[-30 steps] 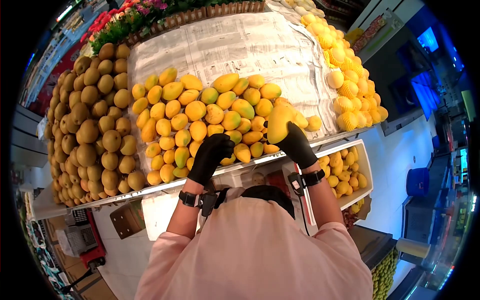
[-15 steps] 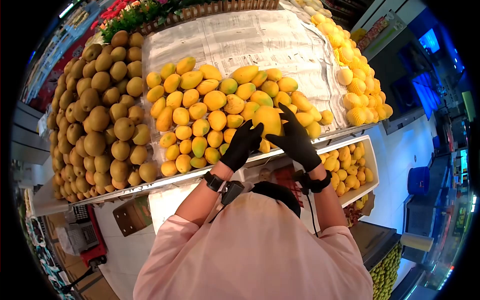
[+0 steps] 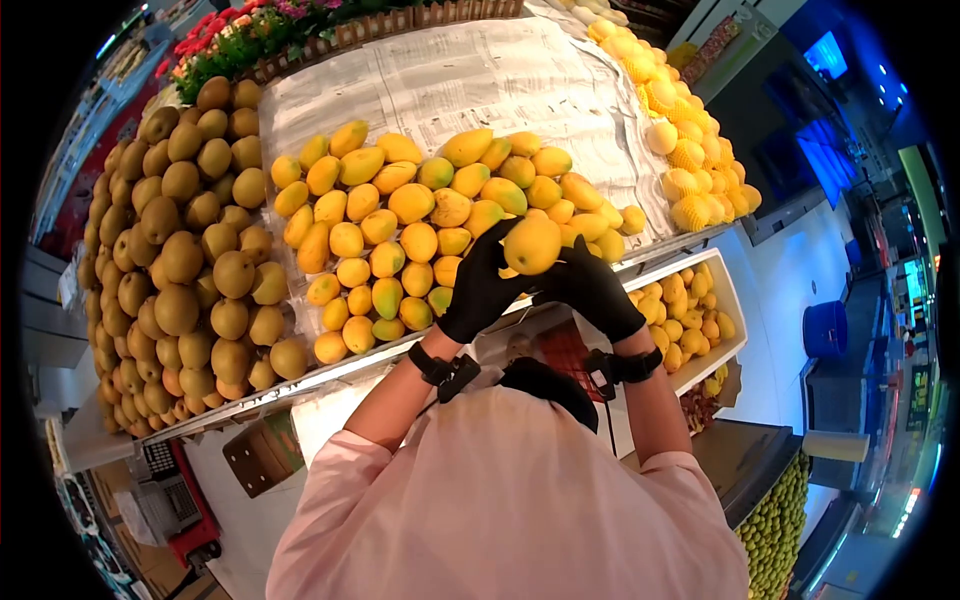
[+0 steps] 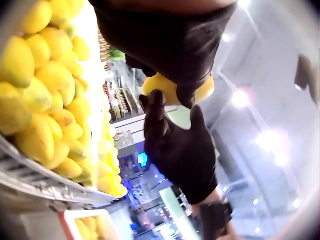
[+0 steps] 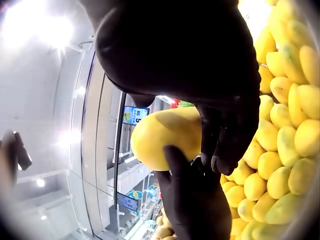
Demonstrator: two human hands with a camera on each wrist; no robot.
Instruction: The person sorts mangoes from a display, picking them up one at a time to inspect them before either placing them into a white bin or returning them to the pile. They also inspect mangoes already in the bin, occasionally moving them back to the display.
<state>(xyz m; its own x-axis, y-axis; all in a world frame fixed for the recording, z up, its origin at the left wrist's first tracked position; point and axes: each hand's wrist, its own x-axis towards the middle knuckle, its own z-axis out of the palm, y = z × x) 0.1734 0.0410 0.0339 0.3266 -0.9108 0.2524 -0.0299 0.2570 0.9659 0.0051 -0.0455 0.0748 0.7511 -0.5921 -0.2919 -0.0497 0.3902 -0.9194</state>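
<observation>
One yellow mango (image 3: 533, 245) is held up between two black-gloved hands above the front of the mango display. The left hand (image 3: 482, 285) grips its left side; in the right wrist view that thumb lies across the mango (image 5: 165, 135). From the other side the right hand (image 3: 590, 290) holds it, with curled fingers against the fruit in the right wrist view. The left wrist view shows the mango (image 4: 167, 90) between both gloves. Rows of yellow and greenish mangoes (image 3: 410, 203) lie just beyond the hands.
Brown round fruit (image 3: 182, 256) is piled at the left. Newspaper sheets (image 3: 440, 80) cover the stand behind the mangoes. Yellow fruit in foam nets (image 3: 690, 180) lines the right side. Below the stand's edge, a white box (image 3: 737, 350) holds more mangoes.
The left hand has moved right from the front of the display to the large mango. The right hand has brought that mango left and toward the body, and both hands now hold it.
</observation>
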